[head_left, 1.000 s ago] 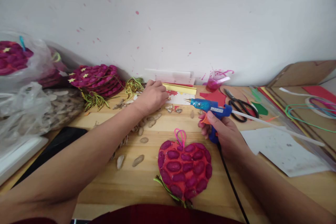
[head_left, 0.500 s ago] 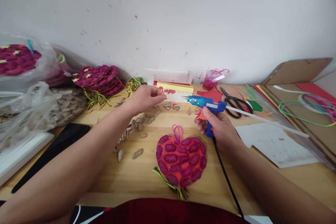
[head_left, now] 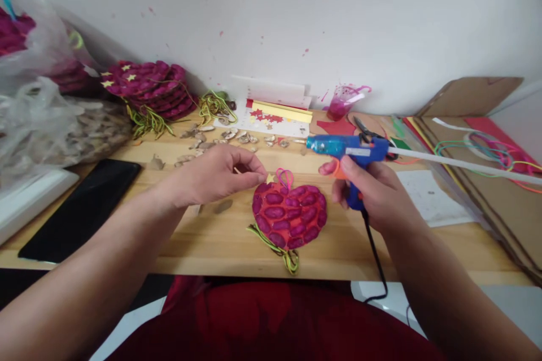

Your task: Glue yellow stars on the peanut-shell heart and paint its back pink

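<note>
Between the thumb and fingers of my left hand [head_left: 226, 175] is a small pale yellow star [head_left: 270, 179]. It is at the upper left edge of a red heart [head_left: 292, 214] covered with purple-dyed peanut shells; whether it touches the heart I cannot tell. A pink cord loop [head_left: 285, 178] rises from the heart's top, and yellow-green cord [head_left: 291, 262] trails from its bottom. My right hand [head_left: 372, 189] grips a blue glue gun [head_left: 345, 146], its nozzle pointing left beyond the heart. A long white glue stick [head_left: 461, 161] sticks out of the gun's back.
Loose peanut shells [head_left: 197, 136] lie behind my left hand. At the back are stacked purple hearts [head_left: 156, 87], small red stars [head_left: 266, 117] on paper and a cup of pink paint [head_left: 340, 104]. Scissors [head_left: 364, 128] lie behind the gun. A black phone-like slab [head_left: 80, 208] is at left.
My left hand has come down and nearer, bringing the yellow star to the heart's upper left. The glue gun has shifted slightly right in my right hand. The camera view has tilted down.
</note>
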Motion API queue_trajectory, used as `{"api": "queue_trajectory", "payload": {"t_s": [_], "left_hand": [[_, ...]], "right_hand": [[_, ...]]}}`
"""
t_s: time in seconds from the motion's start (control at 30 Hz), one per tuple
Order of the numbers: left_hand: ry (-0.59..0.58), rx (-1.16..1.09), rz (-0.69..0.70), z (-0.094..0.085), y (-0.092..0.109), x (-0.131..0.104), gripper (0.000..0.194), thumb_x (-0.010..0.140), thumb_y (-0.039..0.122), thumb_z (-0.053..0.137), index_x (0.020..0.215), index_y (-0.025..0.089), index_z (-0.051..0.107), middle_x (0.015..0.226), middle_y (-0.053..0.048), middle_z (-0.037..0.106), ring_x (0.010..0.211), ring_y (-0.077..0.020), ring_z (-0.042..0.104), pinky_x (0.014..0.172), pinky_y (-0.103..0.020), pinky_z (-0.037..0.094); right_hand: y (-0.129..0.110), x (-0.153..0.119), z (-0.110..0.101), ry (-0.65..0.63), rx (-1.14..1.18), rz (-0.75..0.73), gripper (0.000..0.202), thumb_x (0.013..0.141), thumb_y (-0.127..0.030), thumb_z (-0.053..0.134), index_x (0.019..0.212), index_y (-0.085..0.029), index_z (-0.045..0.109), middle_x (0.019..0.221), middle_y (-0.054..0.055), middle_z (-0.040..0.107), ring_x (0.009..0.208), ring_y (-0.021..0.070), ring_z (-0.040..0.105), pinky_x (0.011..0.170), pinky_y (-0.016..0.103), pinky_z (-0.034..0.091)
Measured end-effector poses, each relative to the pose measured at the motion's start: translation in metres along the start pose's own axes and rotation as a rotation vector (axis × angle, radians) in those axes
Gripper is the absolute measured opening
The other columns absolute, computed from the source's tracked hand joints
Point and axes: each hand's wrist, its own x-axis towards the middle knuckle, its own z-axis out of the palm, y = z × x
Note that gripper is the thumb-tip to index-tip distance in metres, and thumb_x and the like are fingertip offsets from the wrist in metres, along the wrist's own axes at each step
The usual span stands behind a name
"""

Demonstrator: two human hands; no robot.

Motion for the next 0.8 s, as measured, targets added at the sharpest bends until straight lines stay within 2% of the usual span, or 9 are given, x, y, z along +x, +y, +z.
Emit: {"api": "queue_trajectory", "payload": {"t_s": [0.1, 0.23, 0.4, 0.63, 0.8], "left_hand": [[-0.053, -0.032, -0.048, 0.003, -0.007, -0.003, 0.019, 0.083, 0.039, 0.071, 0.081, 0.020, 0.076, 0.061, 0.004, 0.062, 0.057, -0.0097, 0.051, 0.058, -0.022, 0.041], [-0.104, -0.153, -0.071, 0.004, -0.020, -0.004, 0.018, 0.083, 0.037, 0.072, 0.086, 0.020, 0.075, 0.065, 0.003, 0.064, 0.056, -0.0092, 0.051, 0.055, -0.022, 0.040], [-0.123, -0.257, -0.087, 0.005, -0.030, -0.003, 0.018, 0.083, 0.036, 0.072, 0.089, 0.019, 0.073, 0.073, 0.000, 0.069, 0.061, -0.0106, 0.058, 0.055, -0.022, 0.042], [-0.130, -0.217, -0.059, 0.006, -0.033, -0.001, 0.019, 0.083, 0.037, 0.069, 0.091, 0.020, 0.073, 0.072, 0.000, 0.070, 0.062, -0.0123, 0.060, 0.056, -0.023, 0.042], [-0.121, -0.178, -0.049, 0.005, -0.031, -0.002, 0.017, 0.082, 0.035, 0.067, 0.089, 0.020, 0.072, 0.073, 0.000, 0.071, 0.064, -0.0126, 0.061, 0.057, -0.022, 0.042]], "right_hand": [[-0.008, -0.035, -0.003, -0.077, -0.253, -0.061, 0.048, 0.095, -0.062, 0.066, 0.069, -0.022, 0.065, 0.057, 0.001, 0.064, 0.048, 0.0115, 0.054, 0.043, 0.024, 0.040], [-0.015, -0.060, 0.008, -0.161, -0.527, -0.239, 0.040, 0.101, -0.047, 0.061, 0.068, -0.024, 0.064, 0.061, -0.001, 0.062, 0.056, 0.0138, 0.056, 0.053, 0.026, 0.045], [-0.018, -0.063, 0.026, -0.271, -0.654, -0.235, 0.028, 0.105, -0.042, 0.056, 0.090, -0.025, 0.073, 0.089, 0.001, 0.076, 0.078, 0.0182, 0.067, 0.072, 0.029, 0.053], [-0.023, -0.059, 0.033, -0.307, -0.698, -0.223, 0.029, 0.107, -0.041, 0.052, 0.093, -0.025, 0.073, 0.086, 0.000, 0.076, 0.076, 0.0185, 0.067, 0.071, 0.028, 0.051], [-0.025, -0.058, 0.036, -0.275, -0.731, -0.249, 0.030, 0.106, -0.042, 0.053, 0.089, -0.025, 0.071, 0.082, 0.000, 0.075, 0.073, 0.0189, 0.067, 0.071, 0.030, 0.052]]}}
